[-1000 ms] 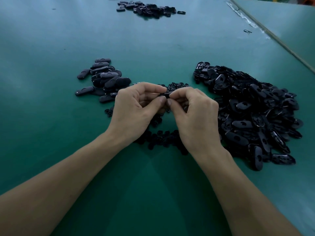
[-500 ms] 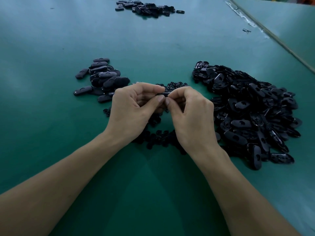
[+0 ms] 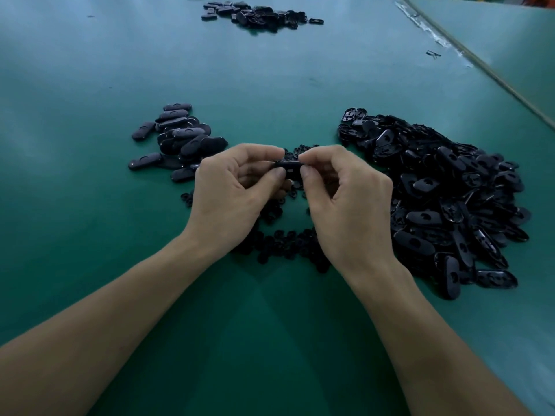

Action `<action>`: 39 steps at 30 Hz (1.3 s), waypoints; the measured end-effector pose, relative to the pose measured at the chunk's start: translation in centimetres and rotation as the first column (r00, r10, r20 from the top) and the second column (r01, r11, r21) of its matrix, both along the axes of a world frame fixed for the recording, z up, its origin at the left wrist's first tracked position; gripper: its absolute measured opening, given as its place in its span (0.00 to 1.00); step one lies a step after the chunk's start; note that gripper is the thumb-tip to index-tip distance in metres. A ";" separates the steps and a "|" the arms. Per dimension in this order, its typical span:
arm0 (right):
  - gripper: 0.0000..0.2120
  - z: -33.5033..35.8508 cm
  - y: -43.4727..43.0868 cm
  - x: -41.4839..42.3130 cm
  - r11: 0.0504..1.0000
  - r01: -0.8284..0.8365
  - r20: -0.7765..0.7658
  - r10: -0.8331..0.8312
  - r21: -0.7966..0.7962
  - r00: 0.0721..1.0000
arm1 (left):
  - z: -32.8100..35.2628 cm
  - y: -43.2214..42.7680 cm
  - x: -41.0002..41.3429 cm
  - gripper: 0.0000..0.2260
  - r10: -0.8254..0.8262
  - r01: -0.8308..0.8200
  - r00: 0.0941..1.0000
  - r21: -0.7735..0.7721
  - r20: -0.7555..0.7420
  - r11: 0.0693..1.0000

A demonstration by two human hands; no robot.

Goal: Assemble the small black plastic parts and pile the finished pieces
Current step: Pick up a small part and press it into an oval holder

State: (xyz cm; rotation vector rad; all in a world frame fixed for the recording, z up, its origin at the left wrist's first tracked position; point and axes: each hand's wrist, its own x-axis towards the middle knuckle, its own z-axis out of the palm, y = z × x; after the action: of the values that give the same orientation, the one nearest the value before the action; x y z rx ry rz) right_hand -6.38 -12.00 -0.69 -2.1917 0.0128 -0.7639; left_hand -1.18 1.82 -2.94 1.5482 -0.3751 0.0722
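One black part (image 3: 289, 167): long axis lay left-right, ends pinched in fingers of left hand (image 3: 237, 190), right hand (image 3: 345, 205); finished pile (image 3: 180, 136) lay left

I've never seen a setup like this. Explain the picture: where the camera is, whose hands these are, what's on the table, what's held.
No machine here: a person works with bare hands, and the camera is worn on their head, looking forward and down, so both forearms enter from the bottom. The left hand and the right hand each pinch one end of a small black part above the green table. Left of the hands lies a small pile of smooth oval pieces, likely the finished ones. On the right is a big heap of oval shells, many showing a hole. Under the hands lie little round parts. A far pile sits across the table.
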 end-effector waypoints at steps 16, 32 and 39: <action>0.07 -0.3 -0.1 0.3 0.953 -0.057 -0.087 0.086 0.297 0.992 | 0.4 0.0 -0.3 0.07 -0.017 0.015 0.999 0.049 0.039 0.999; 0.10 -0.3 -0.4 0.2 0.964 -0.061 -0.140 0.100 0.260 0.985 | 0.4 0.0 -0.4 0.12 -0.029 0.015 0.994 0.122 0.109 0.992; 0.09 -0.2 -0.5 0.2 0.965 -0.129 -0.145 0.164 0.227 0.976 | 0.4 0.0 -0.3 0.12 -0.016 0.000 0.992 0.129 0.126 0.992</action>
State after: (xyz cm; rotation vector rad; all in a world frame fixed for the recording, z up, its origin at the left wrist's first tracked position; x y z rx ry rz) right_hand -6.20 -12.51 -0.86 -2.0154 0.0149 -0.4757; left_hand -1.43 1.87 -2.59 1.6743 -0.4948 0.1434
